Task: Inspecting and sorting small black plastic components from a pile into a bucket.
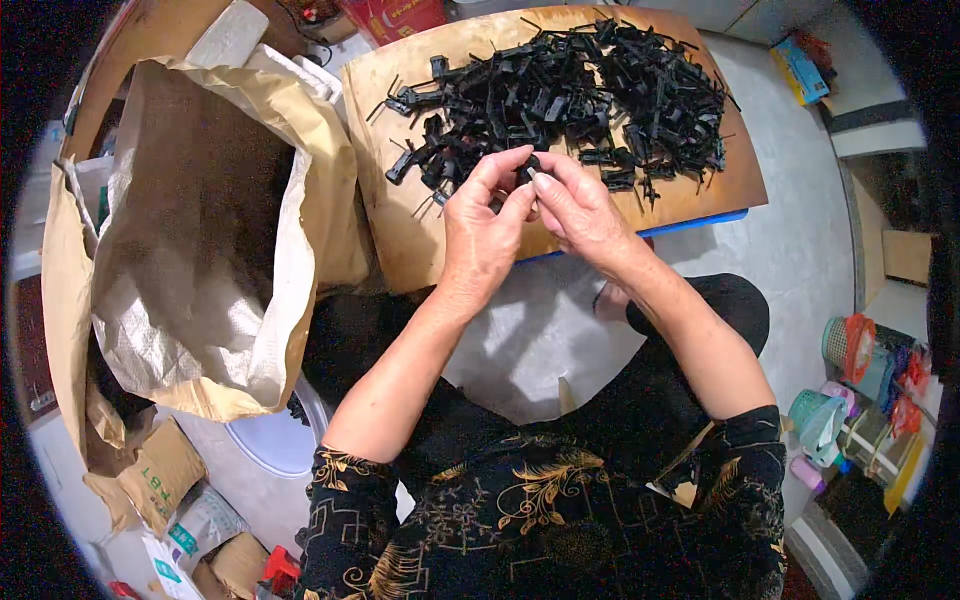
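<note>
pinching small black plastic clip [527, 172] between left hand [484, 232] and right hand [578, 212], both grasping it, hovering over wooden board [400, 235]; heap of black plastic clips [590, 95] lying behind; open paper sack [200, 230] standing at left.

Small black plastic piece [527, 172], pinched between both hands' fingers [508, 165], near black parts pile [580, 95].

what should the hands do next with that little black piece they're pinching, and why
Probably finish working the small black piece between the fingertips, then drop it aside. Both the left hand and the right hand pinch it together just in front of the board, where a large pile of black plastic parts lies. A big open paper sack stands at the left, a likely place for it.
</note>
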A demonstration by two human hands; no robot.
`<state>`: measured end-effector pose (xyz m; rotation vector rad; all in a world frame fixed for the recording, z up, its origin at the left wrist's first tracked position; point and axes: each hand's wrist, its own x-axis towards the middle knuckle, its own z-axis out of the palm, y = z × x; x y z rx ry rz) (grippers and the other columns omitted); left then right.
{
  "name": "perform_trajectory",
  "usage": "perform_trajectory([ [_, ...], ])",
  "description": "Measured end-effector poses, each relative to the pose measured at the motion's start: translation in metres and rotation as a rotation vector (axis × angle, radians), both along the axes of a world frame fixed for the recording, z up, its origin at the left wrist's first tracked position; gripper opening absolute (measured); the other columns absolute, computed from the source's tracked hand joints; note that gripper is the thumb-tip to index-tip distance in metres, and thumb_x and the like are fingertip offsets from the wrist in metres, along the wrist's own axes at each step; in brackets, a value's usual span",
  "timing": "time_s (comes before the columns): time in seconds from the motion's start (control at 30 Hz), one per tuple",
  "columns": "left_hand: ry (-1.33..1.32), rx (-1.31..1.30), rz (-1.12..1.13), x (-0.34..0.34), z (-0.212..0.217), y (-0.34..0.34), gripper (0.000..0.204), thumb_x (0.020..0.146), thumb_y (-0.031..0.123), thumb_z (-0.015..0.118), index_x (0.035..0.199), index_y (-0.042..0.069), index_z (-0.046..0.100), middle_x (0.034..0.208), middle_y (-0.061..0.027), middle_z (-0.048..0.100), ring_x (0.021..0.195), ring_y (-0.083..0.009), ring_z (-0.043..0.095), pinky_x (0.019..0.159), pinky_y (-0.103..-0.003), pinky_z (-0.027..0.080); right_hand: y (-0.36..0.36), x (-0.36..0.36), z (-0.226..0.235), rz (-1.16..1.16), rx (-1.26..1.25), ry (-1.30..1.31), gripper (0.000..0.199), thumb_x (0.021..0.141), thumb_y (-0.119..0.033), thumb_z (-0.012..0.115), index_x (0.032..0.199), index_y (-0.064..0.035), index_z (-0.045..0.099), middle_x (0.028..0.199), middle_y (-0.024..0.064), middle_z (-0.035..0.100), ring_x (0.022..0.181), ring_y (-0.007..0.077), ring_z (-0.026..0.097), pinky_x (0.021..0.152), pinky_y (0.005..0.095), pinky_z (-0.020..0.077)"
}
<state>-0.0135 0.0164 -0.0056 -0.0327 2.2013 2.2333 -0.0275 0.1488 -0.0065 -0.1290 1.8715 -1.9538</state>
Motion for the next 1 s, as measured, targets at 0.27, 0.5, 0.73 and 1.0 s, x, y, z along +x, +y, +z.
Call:
perform_trajectory([
  [0.27,0.205,-0.325,0.147,-0.004,-0.019,-0.002,0.026,0.076,-0.003,0.056,0.102,0.004,0.058,0.086,-0.0089,0.060,0.075,-0.0146,0.059,0.065,-0.028,0.048,-0.011,-0.008,-0.011,-0.014,0.152,0.113,0.030,0.093,-0.022,0.043,0.118,-0.0067,0.045,0.064,-0.0058,0.040,0.054,0.0022,0.035,0.045,0.0178,0.0288],
  [0.5,0.090,-0.038,0.039,-0.010,0.003,-0.006,0.032,0.082,-0.002,0.053,0.113,0.004,0.045,0.078,-0.0050,0.057,0.066,-0.0117,0.059,0.054,-0.022,0.048,0.004,-0.023,-0.005,0.053,0.287,0.455,0.030,0.092,-0.024,0.045,0.115,-0.0033,0.048,0.076,-0.0001,0.052,0.068,0.0059,0.048,0.060,0.0222,0.0419],
  [0.73,-0.197,0.533,-0.070,-0.010,0.016,-0.024,0.038,0.085,0.005,0.053,0.120,0.004,0.038,0.094,-0.0185,0.061,0.069,-0.0196,0.065,0.042,-0.018,0.041,0.022,-0.012,0.014,0.081,0.016,0.153,0.019,0.093,-0.019,0.046,0.101,-0.0026,0.050,0.074,-0.0002,0.054,0.057,0.0033,0.045,0.049,0.0159,0.0358],
  [1.0,-0.369,0.707,-0.225,-0.005,0.013,-0.019,0.043,0.085,0.007,0.054,0.125,0.005,0.040,0.098,-0.0143,0.059,0.070,-0.0147,0.062,0.039,-0.016,0.036,0.038,-0.004,0.023,0.037,-0.142,0.085,0.016,0.089,-0.018,0.052,0.099,-0.0047,0.050,0.071,-0.0004,0.054,0.045,0.0013,0.038,0.040,0.0141,0.0286],
])
